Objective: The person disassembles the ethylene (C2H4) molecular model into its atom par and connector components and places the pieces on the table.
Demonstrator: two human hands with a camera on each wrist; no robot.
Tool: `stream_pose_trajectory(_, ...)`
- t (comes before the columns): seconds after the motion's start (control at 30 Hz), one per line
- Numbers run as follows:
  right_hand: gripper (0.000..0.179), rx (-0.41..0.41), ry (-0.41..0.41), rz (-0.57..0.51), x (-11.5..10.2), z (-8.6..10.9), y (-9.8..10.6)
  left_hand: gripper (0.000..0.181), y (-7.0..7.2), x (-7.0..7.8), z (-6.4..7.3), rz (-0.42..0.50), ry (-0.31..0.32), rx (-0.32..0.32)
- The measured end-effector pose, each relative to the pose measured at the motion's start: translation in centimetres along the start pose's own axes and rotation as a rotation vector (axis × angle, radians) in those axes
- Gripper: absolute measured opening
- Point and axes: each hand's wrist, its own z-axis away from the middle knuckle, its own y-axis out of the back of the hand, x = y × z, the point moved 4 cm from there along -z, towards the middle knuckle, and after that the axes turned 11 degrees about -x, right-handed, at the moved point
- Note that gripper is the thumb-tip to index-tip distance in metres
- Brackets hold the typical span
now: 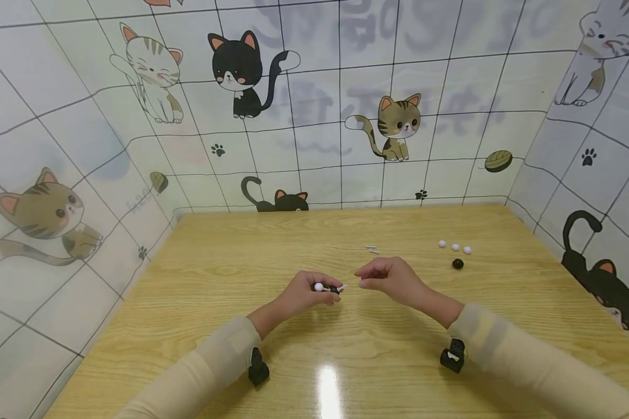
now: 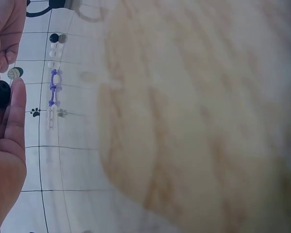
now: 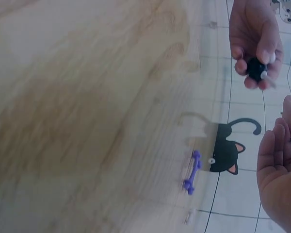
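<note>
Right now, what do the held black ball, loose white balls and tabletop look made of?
Held black ball: probably plastic, seemingly smooth, from its even dark colour.
Loose white balls: likely plastic too, evenly coloured; too small to judge gloss.
Tabletop: wood or wood-look laminate, glossy, by its grain and bright reflection.

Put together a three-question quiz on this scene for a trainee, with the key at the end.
1. Which hand is holding a black ball together with a white ball?
2. How many loose white balls lie on the table in the head view?
3. Fill in "nearer to" or "farther from": the loose black ball lies ____ the person than those loose white balls.

Key:
1. The left hand.
2. Three.
3. Nearer to.
</note>
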Motion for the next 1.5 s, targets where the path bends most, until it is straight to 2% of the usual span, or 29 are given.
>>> stream_pose_trajectory(0.03,0.023,-0.005,0.010,0.000,-0.1,-0.1,-0.2,0.025,-0.1,0.3,0.1,0.002,-0.003,0.000)
stream_pose_trajectory(0.27,0.020,-0.023,0.050,-0.001,0.0,-0.5,-1.5,0.025,0.5,-2.1,-0.6,-0.041,-0.035,-0.003)
stream_pose_trajectory(0.5,0.015,-0.032,0.065,-0.002,-0.2,-0.6,-2.3,0.024,0.4,-2.0,-0.5,-0.053,-0.037,0.004)
stream_pose_trajectory(0.8,0.011,-0.024,0.040,0.007,0.0,-0.9,-2.9,0.025,0.2,-2.0,-0.5,-0.038,-0.008,0.017)
stream_pose_trajectory(0.87,0.011,-0.025,0.047,0.007,0.1,-0.9,-2.9,0.024,0.2,-1.7,-0.4,-0.052,-0.003,0.021)
stream_pose_trajectory(1.1,0.013,-0.013,0.029,0.019,0.2,-0.8,-2.8,0.021,-0.5,0.9,0.6,-0.041,0.002,0.056)
stream_pose_trajectory(1.2,0.012,-0.006,0.017,0.021,0.3,-0.9,-2.8,0.021,-0.5,1.0,0.7,-0.034,-0.002,0.068)
stream_pose_trajectory(1.5,0.008,0.010,-0.001,0.064,0.0,-0.8,-2.7,0.020,0.4,-1.6,-0.4,-0.064,0.002,0.073)
